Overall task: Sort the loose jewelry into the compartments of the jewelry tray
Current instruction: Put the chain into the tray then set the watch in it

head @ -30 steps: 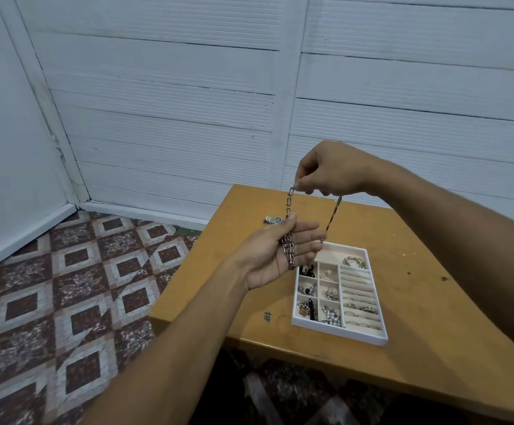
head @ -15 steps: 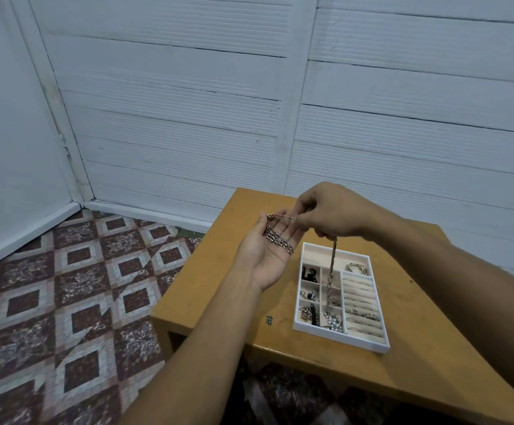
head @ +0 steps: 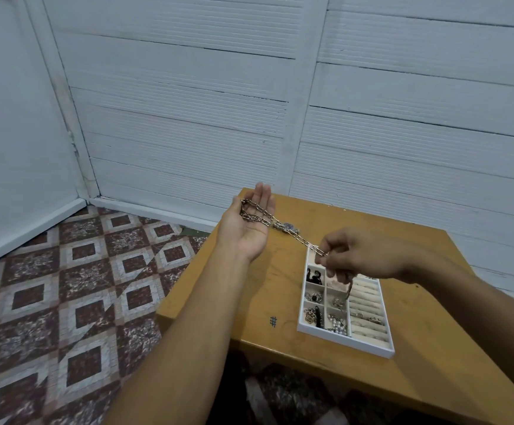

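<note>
A silver link chain (head: 254,214) lies folded across the flat, upturned palm of my left hand (head: 249,223), held above the table's far left corner. The chain runs on down to my right hand (head: 357,256), which pinches it above the far end of the white jewelry tray (head: 346,338); a short tail hangs below those fingers. The tray's small compartments hold rings, earrings and beads, and its right side has ring rolls. A small silver piece (head: 288,227) lies on the table beside my left hand.
The tray sits on a small wooden table (head: 433,317) with a hash mark (head: 273,321) drawn near its front left. White panelled walls (head: 188,102) stand behind. The patterned tile floor (head: 65,286) lies left of the table edge.
My right hand has drawn away from my left palm, down and right toward the tray, stretching the chain between them. My left hand has flattened and moved farther out.
</note>
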`<state>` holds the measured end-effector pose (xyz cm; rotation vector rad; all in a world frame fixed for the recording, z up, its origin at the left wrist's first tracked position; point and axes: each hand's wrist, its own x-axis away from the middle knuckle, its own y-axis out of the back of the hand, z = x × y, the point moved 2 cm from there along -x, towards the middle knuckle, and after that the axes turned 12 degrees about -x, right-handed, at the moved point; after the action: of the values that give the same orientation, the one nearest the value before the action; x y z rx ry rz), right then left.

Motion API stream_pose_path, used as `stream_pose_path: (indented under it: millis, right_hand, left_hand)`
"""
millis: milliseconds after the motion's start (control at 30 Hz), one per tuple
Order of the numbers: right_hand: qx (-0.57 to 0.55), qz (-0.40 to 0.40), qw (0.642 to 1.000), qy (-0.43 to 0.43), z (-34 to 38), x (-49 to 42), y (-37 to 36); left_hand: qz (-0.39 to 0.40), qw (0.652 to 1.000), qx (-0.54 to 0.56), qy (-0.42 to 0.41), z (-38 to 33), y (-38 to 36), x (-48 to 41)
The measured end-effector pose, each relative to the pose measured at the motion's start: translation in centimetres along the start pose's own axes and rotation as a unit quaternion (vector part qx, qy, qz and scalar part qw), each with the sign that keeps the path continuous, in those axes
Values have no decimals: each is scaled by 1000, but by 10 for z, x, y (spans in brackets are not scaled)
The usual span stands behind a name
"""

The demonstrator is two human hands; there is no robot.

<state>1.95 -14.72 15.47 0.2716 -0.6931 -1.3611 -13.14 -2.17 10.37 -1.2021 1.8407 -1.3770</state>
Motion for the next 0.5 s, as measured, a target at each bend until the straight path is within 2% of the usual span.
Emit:
stream_pose_path:
  millis: [333, 500]
  right_hand:
    - [50, -23, 998, 4, 6, 19, 31]
    - [121, -24, 992, 32, 25, 22, 39]
  left_hand:
    - [-47, 999, 15, 1, -2, 16, -2]
    - [-60, 997, -44, 7, 1, 23, -1]
